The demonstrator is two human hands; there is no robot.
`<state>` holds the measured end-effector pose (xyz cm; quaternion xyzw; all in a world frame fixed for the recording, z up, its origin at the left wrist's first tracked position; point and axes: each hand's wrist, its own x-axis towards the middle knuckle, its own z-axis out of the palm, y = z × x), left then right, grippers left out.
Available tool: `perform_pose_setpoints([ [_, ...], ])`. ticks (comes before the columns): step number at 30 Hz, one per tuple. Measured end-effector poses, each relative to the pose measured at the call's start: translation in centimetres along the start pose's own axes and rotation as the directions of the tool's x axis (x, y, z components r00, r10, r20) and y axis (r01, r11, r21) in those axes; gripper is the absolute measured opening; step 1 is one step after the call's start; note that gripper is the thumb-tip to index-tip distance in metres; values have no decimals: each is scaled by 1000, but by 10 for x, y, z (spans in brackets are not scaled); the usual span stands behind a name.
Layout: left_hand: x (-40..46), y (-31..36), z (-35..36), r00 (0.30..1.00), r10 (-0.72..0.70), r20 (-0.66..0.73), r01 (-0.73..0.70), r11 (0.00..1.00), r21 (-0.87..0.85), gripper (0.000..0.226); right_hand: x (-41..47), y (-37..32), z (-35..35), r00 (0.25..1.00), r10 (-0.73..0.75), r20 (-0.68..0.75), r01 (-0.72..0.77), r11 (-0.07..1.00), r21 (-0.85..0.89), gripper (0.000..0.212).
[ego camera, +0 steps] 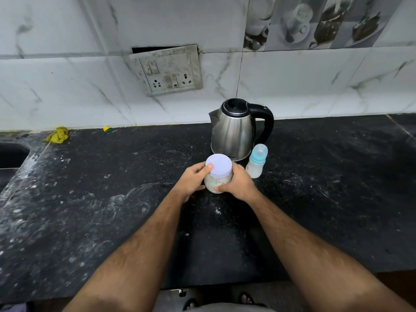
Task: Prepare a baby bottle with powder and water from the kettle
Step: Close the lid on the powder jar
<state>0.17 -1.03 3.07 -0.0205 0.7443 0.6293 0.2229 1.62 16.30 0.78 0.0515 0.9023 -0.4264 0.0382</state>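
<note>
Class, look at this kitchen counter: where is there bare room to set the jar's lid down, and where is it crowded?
Free: the counter between the left hand and the sink, and right of the baby bottle. Crowded: the middle, where the jar, held by both hands, right hand, sits close before the kettle and bottle.

Both hands wrap the jar [218, 181], so most of its glass wall is covered and what is inside shows only as a pale blur. The lid [218, 165] hides the kettle's [234, 131] lower front and part of its printed name. The sink [11, 154] is cut off at the left edge. The marks on the baby bottle [255, 165] are too faint to read.
</note>
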Motion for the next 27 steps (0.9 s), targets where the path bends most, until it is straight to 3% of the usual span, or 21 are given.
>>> perform_pose_setpoints([
  [21, 41, 1, 2, 999, -33, -34, 32, 999, -19, 20, 34, 0, 2, 1000, 23, -14, -23, 1000, -19, 84],
  [24, 43, -2, 3, 997, -39, -63, 38, 999, -24, 45, 33, 3, 3, 1000, 23, -9, -23, 1000, -17, 87],
  [27, 41, -11, 4, 979, -38, -202, 32, 999, -35, 66, 27, 3, 2, 999, 32, 21, -31, 998, -53, 94],
])
